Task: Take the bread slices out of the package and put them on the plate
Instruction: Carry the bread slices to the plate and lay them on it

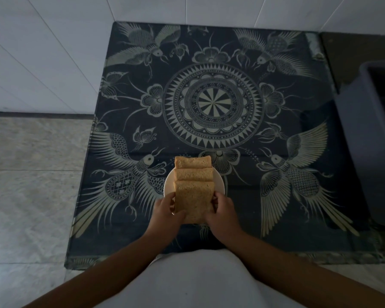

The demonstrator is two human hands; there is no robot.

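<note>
Gripping the nearest bread slice (192,202) from both sides: left hand (166,211) curled against its left edge, right hand (222,211) closed on its right edge, thumbs over the top face. Nearest of all, a pale garment (196,281) across the bottom, bare forearms reaching out over it. Held slice tilted, near end hanging past the rim of the white plate (170,182), far end overlapping the next slice. Beyond it, two more bread slices, a middle slice (193,174) and a far slice (192,162), shingled one over another across the plate, the farthest poking past the far rim. Underneath, a dark patterned tabletop (213,103), printed with pale birds, flowers and a round medallion at centre. Off to the right, a grey bin (369,152) beside the table edge. To the left, stone-look floor (31,185); farther back, white tiled wall (53,52). No bread package to be seen anywhere.
</note>
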